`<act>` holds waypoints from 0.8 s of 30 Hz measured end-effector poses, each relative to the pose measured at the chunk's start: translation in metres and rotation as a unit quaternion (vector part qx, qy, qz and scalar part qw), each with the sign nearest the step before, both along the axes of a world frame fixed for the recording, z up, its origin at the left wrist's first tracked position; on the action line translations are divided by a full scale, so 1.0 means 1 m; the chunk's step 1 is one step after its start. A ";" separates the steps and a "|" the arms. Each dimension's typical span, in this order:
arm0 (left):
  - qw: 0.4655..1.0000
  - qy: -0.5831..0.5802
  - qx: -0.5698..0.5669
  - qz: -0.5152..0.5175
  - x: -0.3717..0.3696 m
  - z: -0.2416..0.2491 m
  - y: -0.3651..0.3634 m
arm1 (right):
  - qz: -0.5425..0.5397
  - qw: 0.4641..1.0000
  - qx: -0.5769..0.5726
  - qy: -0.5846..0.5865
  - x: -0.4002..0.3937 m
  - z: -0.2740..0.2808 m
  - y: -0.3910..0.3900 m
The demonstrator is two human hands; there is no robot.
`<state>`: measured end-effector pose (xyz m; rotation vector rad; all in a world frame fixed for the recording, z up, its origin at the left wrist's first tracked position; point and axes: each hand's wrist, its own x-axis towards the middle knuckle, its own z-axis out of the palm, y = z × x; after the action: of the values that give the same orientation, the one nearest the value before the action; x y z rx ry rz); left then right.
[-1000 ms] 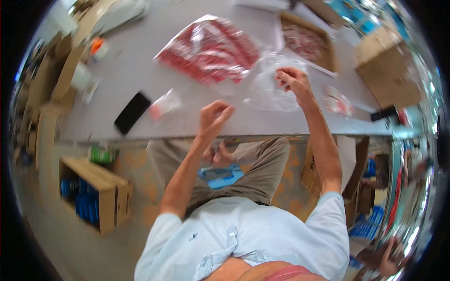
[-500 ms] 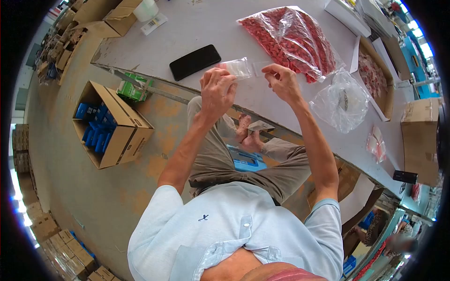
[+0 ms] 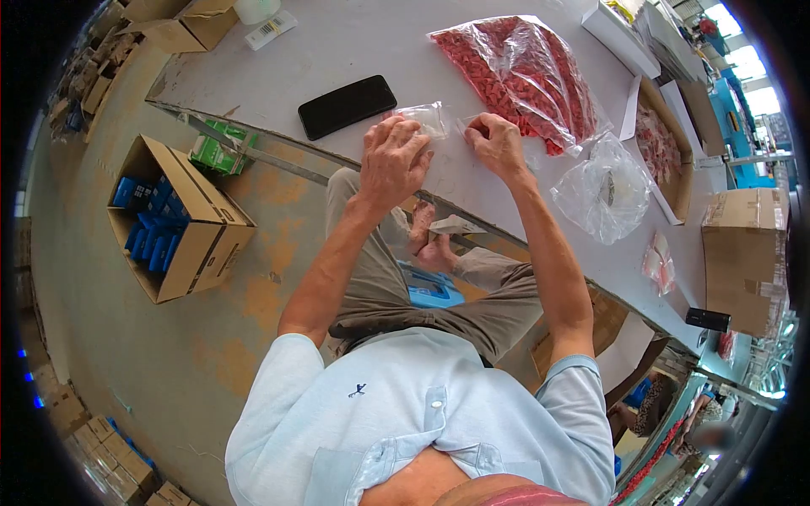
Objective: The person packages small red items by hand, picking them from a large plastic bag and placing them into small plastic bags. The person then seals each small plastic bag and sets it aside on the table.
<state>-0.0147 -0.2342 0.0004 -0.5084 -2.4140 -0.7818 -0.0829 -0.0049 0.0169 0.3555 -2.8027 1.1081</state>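
Note:
On the table edge my left hand (image 3: 393,162) has its fingers curled over a small clear plastic bag (image 3: 429,120), whose far end sticks out past the fingertips. To its right, the thumb and fingers of my right hand (image 3: 499,145) are pinched together at a thin piece of clear plastic film (image 3: 461,126), which is hard to make out. A black smartphone (image 3: 347,107) lies just beyond my left hand. Beyond my right hand rests a large clear bag of small red pieces (image 3: 527,80).
Right of my right arm lies a crumpled clear plastic bag (image 3: 603,190). An open carton (image 3: 662,152) holds small bags, and a closed carton (image 3: 742,261) stands at the right end. On the floor at left is a carton of blue boxes (image 3: 198,244). A person is partly visible at lower right.
My left hand has lowered the small bag toward the tabletop and its fingers cover more of it. My right hand has shifted slightly left and down. The whole view has tilted slightly.

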 end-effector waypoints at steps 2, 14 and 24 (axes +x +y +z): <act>1.000 0.008 0.002 0.000 -0.001 0.003 0.000 | -0.027 0.998 -0.050 -0.022 0.003 0.000 0.007; 0.957 -0.096 0.271 -0.046 0.009 0.034 0.074 | -0.092 0.974 -0.207 0.006 0.037 0.005 0.035; 0.980 -0.053 0.179 -0.073 0.017 0.004 0.070 | 0.045 0.972 0.194 0.126 0.026 0.013 0.022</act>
<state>0.0023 -0.1639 0.0047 -0.5122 -2.2743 -1.3069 -0.0571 0.0166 0.0295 0.6164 -2.7752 0.4750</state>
